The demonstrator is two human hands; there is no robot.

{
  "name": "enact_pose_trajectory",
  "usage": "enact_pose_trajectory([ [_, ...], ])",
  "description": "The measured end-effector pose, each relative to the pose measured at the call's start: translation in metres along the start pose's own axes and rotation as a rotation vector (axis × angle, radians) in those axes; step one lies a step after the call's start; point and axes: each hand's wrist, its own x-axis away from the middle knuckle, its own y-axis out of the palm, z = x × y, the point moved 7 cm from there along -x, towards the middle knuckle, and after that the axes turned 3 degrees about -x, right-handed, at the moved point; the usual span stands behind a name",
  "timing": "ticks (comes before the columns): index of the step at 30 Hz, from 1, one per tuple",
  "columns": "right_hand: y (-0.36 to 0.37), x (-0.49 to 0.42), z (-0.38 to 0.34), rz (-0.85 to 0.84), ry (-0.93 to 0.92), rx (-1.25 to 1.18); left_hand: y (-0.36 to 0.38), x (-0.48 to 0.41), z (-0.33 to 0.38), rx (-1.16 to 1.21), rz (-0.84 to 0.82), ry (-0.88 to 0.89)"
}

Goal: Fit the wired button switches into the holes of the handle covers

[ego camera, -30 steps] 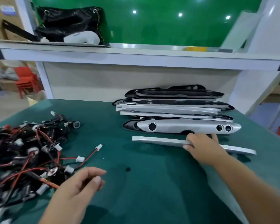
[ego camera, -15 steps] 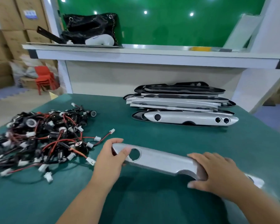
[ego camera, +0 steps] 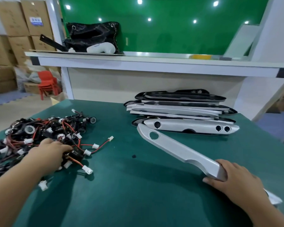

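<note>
A silver handle cover (ego camera: 179,149) with a round hole near its far end is lifted at an angle over the green table (ego camera: 121,194). My right hand (ego camera: 236,182) grips its near end. At the left lies a tangled pile of wired button switches (ego camera: 39,131) with red and black wires and white plugs. My left hand (ego camera: 46,153) reaches into the pile's near edge, its fingers curled on a black switch (ego camera: 74,154); the thumb is hidden.
A stack of silver and black handle covers (ego camera: 187,110) lies at the back of the table against a white panel. Above it a shelf (ego camera: 138,63) carries a black bag (ego camera: 92,35). A small dark speck (ego camera: 134,156) lies mid-table.
My left hand let go of the cover's far end and moved left into the switch pile. My right hand swung the cover so its holed end points away towards the stack.
</note>
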Motion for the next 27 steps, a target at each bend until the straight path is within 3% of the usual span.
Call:
enact_pose_trajectory([
  [4, 0.001, -0.004, 0.002, -0.029, 0.024, 0.002, -0.010, -0.014, -0.008, 0.020, 0.153, 0.085],
  [7, 0.000, -0.006, 0.003, -0.037, 0.039, 0.002, -0.041, -0.013, -0.018, 0.457, 0.453, 0.147],
  [8, 0.001, -0.006, 0.003, -0.042, 0.040, 0.007, -0.049, -0.012, -0.021, 0.567, 0.479, 0.133],
  [9, 0.002, -0.005, 0.002, -0.051, 0.040, 0.010, -0.051, -0.015, -0.018, 0.581, 0.437, 0.138],
  [12, 0.005, -0.002, 0.000, -0.083, 0.038, 0.023, -0.027, -0.023, 0.017, 0.161, 0.054, 0.144],
  [14, 0.006, -0.001, -0.002, -0.100, 0.030, 0.032, -0.007, -0.026, 0.031, 0.052, -0.097, 0.111],
  [19, 0.010, 0.000, -0.010, -0.136, 0.009, 0.049, -0.012, -0.034, 0.033, 0.061, -0.016, 0.046],
  [21, 0.011, 0.000, -0.012, -0.137, 0.003, 0.058, -0.025, -0.042, 0.031, 0.209, 0.121, 0.054],
  [23, 0.011, 0.000, -0.014, -0.131, 0.002, 0.063, -0.057, -0.036, 0.023, 0.461, 0.431, 0.045],
  [25, 0.010, 0.001, -0.014, -0.124, 0.007, 0.067, -0.093, -0.016, 0.007, 0.860, 0.741, 0.067],
  [27, 0.009, 0.001, -0.015, -0.128, 0.016, 0.067, -0.123, 0.003, 0.011, 1.270, 0.780, 0.220],
])
